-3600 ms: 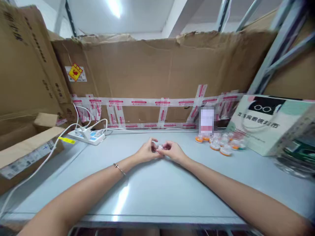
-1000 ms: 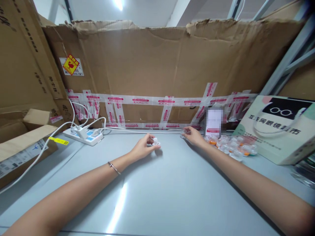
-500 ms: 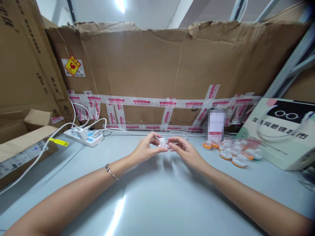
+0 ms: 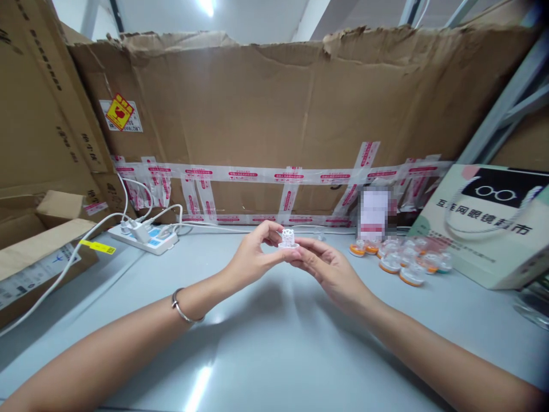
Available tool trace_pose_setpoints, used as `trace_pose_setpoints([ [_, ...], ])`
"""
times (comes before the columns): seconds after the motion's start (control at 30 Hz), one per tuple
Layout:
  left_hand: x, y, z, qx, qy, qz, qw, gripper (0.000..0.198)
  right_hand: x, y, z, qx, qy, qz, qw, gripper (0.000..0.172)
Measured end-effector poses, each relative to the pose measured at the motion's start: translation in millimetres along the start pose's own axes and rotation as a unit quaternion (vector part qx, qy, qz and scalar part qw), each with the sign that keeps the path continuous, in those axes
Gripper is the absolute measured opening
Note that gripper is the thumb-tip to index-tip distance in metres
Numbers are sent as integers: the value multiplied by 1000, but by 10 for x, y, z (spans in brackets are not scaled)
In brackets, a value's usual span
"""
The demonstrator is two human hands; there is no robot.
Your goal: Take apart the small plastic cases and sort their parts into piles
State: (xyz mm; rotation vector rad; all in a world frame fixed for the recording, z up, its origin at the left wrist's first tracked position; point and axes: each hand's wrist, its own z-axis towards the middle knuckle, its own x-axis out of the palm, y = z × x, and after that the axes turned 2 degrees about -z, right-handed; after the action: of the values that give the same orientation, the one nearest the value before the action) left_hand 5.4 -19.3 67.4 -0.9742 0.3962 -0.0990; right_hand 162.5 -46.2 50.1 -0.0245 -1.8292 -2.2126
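A small white plastic part (image 4: pixel 287 238) with a flat base and a latticed top is raised a little above the grey table (image 4: pixel 266 343), at mid-frame. My left hand (image 4: pixel 253 256) pinches it from the left with thumb and fingertips. My right hand (image 4: pixel 326 266) meets it from the right, fingers curled and touching the part's base. A silver bracelet (image 4: pixel 182 306) circles my left wrist. A cluster of several small round clear pieces with orange and teal bases (image 4: pixel 401 260) lies on the table to the right of my right hand.
A taped cardboard wall (image 4: pixel 274 126) closes the back. A white power strip (image 4: pixel 143 236) with plugs and cables lies at back left, beside open cardboard boxes (image 4: pixel 38 252). A printed paper bag (image 4: pixel 489 223) leans at the right, by metal shelf struts (image 4: pixel 506 109).
My right hand came back from the pile at the right and joined my left hand. Both hands have lifted the white part off the table.
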Motion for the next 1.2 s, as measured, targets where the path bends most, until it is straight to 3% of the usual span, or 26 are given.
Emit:
trace_pose_setpoints([
  [0.3,73,-77,-39,-8,19,-41,999,25,18,119,-57,-7,36,32,999,25],
  [0.53,99,-58,-55,-52,6,-98,994,30,28,80,-57,0,7,45,999,25],
  [0.63,130,-15,-78,-78,-6,-153,985,30,6,55,-45,-19,13,6,1000,24],
  [0.73,173,13,-120,-102,-4,-178,979,26,-51,51,-44,-66,20,-98,993,25],
  [0.9,197,51,-182,-103,-16,-178,978,25,-135,111,-37,-128,6,-288,949,24],
  [1.07,209,108,-229,-121,20,-177,977,31,-115,84,25,-112,1,-256,960,27],
  [1.2,219,117,-246,-118,21,-97,988,33,-79,5,42,-104,-10,-275,956,26],
])
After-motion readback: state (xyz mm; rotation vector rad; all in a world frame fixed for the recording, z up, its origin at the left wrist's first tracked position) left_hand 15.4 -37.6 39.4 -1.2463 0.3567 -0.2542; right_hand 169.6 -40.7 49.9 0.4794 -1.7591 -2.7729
